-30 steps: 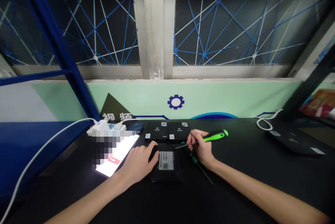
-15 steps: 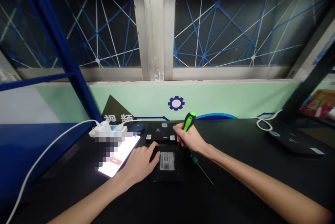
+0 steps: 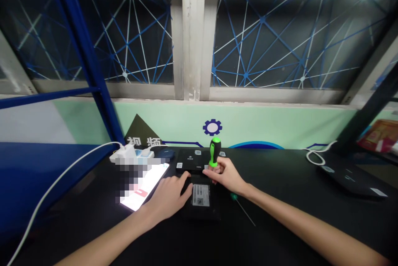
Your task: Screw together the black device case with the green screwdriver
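A black flat device (image 3: 199,214) with a white printed label lies on the table in front of me. My left hand (image 3: 171,193) rests at its left side, thumb and forefinger apart and touching its edge. My right hand (image 3: 226,174) is closed round a green and black screwdriver (image 3: 214,152), held almost upright over the device's far right part. The screwdriver's tip is hidden by my fingers. Just behind the device sits a black box (image 3: 189,159) with small white stickers. A second screwdriver (image 3: 244,210), with a thin shaft, lies right of the device, its handle partly under my right hand.
Left of my left hand lies a lit phone (image 3: 146,187), partly blurred out. A white power strip (image 3: 144,154) with plugs and a dark blue mouse (image 3: 165,154) stand behind it. At the right are another black device (image 3: 351,181) and a coiled white cable (image 3: 315,158).
The screwdriver in my right hand has gone from tilted to nearly upright and moved slightly left. My left hand stays at the device. The whole view has shifted a little.
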`<state>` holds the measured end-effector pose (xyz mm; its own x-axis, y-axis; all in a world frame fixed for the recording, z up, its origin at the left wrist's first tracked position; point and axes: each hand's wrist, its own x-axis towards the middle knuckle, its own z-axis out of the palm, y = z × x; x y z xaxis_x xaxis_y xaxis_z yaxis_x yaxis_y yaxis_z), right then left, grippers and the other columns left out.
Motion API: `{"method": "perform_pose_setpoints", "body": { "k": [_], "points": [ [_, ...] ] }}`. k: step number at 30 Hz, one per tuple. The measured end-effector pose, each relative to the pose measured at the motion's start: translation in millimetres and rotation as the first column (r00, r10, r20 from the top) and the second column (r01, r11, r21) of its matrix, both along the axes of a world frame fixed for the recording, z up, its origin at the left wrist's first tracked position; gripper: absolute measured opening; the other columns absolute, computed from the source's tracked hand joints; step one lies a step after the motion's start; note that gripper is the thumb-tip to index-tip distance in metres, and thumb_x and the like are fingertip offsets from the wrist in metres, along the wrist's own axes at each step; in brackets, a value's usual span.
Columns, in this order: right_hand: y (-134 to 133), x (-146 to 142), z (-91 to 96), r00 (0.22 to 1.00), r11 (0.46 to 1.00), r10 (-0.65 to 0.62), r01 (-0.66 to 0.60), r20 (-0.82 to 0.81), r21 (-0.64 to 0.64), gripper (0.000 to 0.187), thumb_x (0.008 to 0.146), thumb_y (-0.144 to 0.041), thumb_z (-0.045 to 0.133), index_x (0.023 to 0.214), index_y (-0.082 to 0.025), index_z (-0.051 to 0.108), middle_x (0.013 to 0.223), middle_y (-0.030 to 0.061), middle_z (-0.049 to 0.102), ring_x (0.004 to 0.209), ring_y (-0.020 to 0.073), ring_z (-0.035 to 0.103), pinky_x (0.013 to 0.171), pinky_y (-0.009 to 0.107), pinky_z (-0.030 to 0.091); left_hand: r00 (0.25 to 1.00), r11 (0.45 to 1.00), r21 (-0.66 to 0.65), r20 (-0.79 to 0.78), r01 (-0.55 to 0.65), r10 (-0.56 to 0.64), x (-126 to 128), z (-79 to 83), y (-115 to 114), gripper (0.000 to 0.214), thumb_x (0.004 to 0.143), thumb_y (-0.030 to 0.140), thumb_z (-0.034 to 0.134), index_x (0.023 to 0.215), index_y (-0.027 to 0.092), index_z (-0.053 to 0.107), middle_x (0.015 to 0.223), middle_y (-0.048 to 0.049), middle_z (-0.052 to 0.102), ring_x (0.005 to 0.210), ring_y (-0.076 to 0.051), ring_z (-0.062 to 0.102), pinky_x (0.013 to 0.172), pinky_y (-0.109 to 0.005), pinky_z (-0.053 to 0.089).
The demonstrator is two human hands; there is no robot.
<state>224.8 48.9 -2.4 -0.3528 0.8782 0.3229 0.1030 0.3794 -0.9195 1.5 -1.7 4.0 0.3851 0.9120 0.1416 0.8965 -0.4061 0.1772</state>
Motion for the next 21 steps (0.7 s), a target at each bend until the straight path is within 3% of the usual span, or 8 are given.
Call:
{"method": "perform_pose_setpoints", "body": {
  "k": [4, 10, 16, 21],
  "points": [
    [-5, 1, -14.8, 0.991, 0.999, -0.016, 0.012, -0.136, -0.035, 0.041, 0.070, -0.046, 0.084, 0.072, -0.019, 0.054, 0.056, -0.0047, 0.058, 0.046, 0.0108, 0.056, 0.046, 0.023, 0.047, 1.000, 1.000, 0.011, 0.000, -0.005, 0.005, 0, -1.4, 0, 0.036, 0.103, 0.041, 0.034, 0.122, 0.021, 0.056, 0.078, -0.0063, 0.070, 0.069, -0.025, 0.068, 0.057, -0.029, 0.039],
    [-9, -3, -20.8, 0.965, 0.995, -0.089, 0.074, -0.247, -0.068, 0.041, 0.072, -0.040, 0.084, 0.070, -0.019, 0.050, 0.060, -0.0029, 0.063, 0.047, 0.0083, 0.054, 0.047, 0.020, 0.045, 1.000, 1.000, -0.009, -0.001, -0.006, 0.006, -1, -3.8, 1, 0.036, 0.103, 0.043, 0.033, 0.122, 0.022, 0.054, 0.076, -0.0049, 0.069, 0.068, -0.025, 0.068, 0.057, -0.029, 0.039],
    [-14, -2, -20.4, 0.970, 0.995, -0.104, 0.099, -0.220, -0.035, 0.037, 0.077, -0.043, 0.080, 0.070, -0.018, 0.053, 0.065, 0.0004, 0.066, 0.049, 0.0092, 0.055, 0.048, 0.020, 0.044, 1.000, 1.000, -0.019, -0.012, -0.018, 0.018, -1, -5.8, 3, 0.036, 0.102, 0.044, 0.033, 0.124, 0.023, 0.053, 0.074, -0.0044, 0.068, 0.068, -0.026, 0.068, 0.059, -0.029, 0.039],
    [-19, 2, -17.4, 0.994, 0.995, -0.041, 0.050, -0.103, 0.084, 0.028, 0.091, -0.041, 0.065, 0.078, -0.016, 0.062, 0.072, 0.0045, 0.070, 0.053, 0.0102, 0.056, 0.051, 0.022, 0.045, 1.000, 1.000, -0.020, -0.014, -0.013, 0.012, -1, -4.2, 2, 0.035, 0.103, 0.044, 0.032, 0.121, 0.023, 0.053, 0.071, -0.0034, 0.067, 0.066, -0.027, 0.067, 0.056, -0.028, 0.036]
  ]
}}
